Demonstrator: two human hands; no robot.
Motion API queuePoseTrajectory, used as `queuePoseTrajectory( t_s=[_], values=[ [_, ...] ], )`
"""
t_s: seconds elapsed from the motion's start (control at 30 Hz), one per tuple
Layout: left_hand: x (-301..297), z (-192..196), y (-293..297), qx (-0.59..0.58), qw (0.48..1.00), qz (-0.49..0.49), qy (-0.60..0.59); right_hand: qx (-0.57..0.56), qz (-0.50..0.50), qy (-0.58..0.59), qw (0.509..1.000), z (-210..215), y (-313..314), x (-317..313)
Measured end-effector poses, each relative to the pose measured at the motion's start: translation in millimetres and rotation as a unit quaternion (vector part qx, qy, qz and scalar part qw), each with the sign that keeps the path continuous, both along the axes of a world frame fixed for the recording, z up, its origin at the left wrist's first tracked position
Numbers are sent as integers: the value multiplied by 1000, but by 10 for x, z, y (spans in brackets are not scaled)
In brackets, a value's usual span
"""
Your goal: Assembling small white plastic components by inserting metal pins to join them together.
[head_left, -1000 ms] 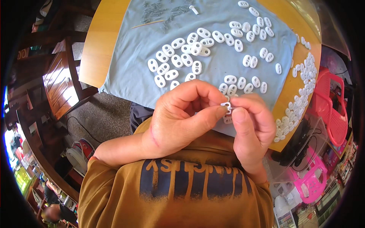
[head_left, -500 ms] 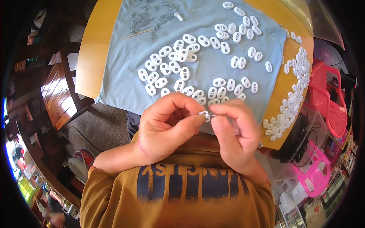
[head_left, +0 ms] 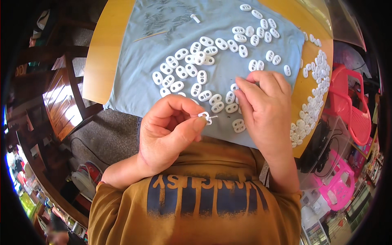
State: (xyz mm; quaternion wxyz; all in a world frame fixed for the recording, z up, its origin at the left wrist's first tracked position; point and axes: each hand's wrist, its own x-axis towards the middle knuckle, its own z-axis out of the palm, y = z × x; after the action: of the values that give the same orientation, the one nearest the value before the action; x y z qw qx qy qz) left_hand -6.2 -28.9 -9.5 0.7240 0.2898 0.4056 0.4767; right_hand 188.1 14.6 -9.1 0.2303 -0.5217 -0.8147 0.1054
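My left hand (head_left: 171,130) pinches a small white two-hole oval piece (head_left: 205,118) between thumb and forefinger. A thin metal spring (head_left: 213,117) sticks out of its right side. Over the blue cloth, my right hand (head_left: 263,102) is lowered to the loose oval pieces. Its thumb and forefinger tips are at either side of another white oval piece (head_left: 234,87), which they partly cover. Several like pieces lie beside that hand, among them a pair (head_left: 239,125) just below its fingers.
The blue cloth (head_left: 134,77) covers most of a yellow table (head_left: 98,61). On it lie many white oval pieces (head_left: 181,72), a heap of grey springs (head_left: 167,20), a thin stick (head_left: 150,36) and a white peg (head_left: 195,18). More white pieces (head_left: 314,102) line the right edge.
My right hand has left the spring and moved up and right to the loose pieces on the cloth. My left hand, still pinching its piece with the spring, has shifted slightly left.
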Motion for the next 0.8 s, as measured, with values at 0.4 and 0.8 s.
queuePoseTrajectory(
  t_s=[0.4, 0.8],
  values=[
    [-12, 36, 57, -26, 998, 10, -48, -321, -113, 528, 778, 280, -166, -115],
    [87, 64, 84, -33, 996, 7, -88, -449, -25, 640, 622, 185, -257, -4]
  ],
)
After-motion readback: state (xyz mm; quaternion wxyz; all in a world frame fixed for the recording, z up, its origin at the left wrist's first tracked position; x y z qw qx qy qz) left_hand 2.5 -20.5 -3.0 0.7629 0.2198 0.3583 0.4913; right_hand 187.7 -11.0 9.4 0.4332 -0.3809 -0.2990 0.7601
